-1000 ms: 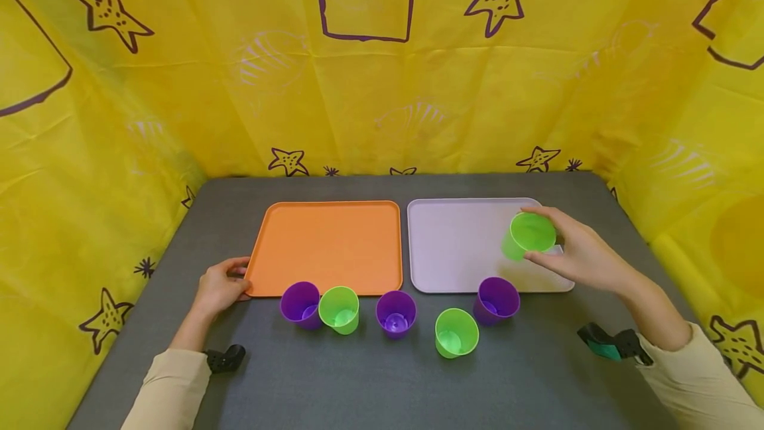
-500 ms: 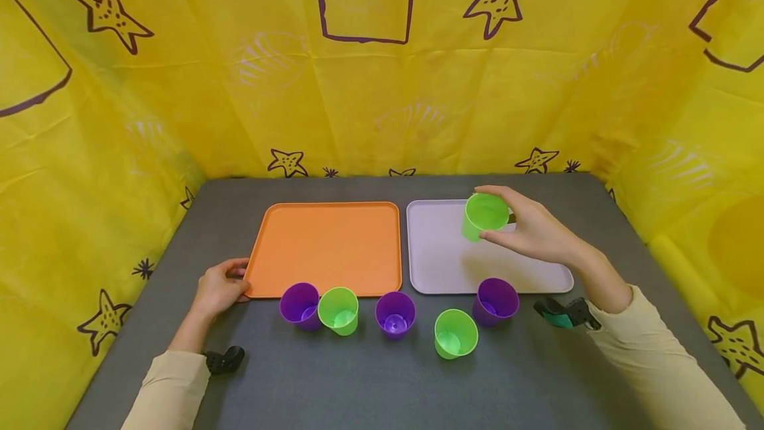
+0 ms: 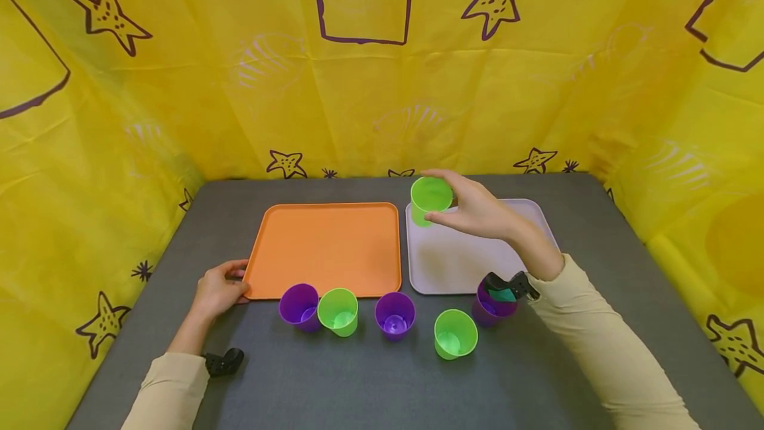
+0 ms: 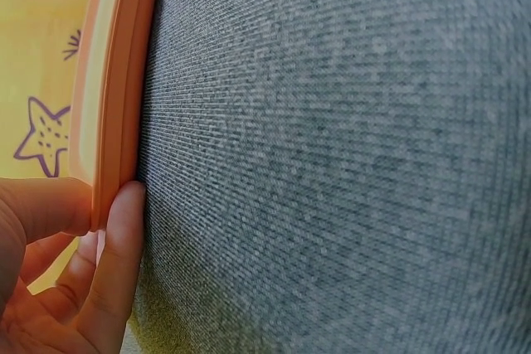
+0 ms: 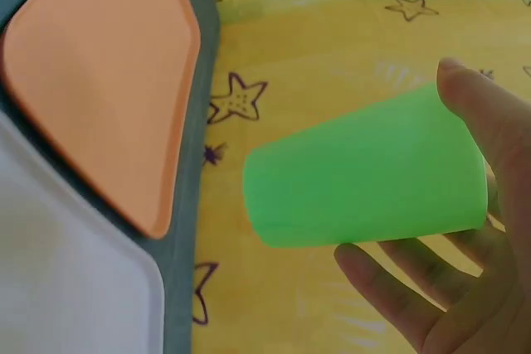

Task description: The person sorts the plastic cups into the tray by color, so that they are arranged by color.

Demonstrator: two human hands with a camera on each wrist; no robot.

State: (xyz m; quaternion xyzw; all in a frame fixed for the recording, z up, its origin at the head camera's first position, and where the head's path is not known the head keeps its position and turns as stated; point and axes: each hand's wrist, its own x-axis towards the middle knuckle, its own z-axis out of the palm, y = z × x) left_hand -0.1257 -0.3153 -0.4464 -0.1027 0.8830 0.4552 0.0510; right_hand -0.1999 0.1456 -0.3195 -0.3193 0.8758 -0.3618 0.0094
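My right hand grips a green plastic cup near its rim. The cup is upright above the back left part of the lilac tray. In the right wrist view, thumb and fingers lie on either side of the green cup. My left hand is at the front left corner of the orange tray. In the left wrist view, that hand pinches the corner of the orange tray between thumb and fingers.
Along the trays' front edges stand a purple cup, a green cup, another purple cup and a green cup. The right wrist camera partly covers a further purple cup. A yellow patterned cloth surrounds the grey table.
My right hand has carried the green cup leftward and toward the back, from the right side of the lilac tray to its back left corner. The left hand has stayed at the orange tray.
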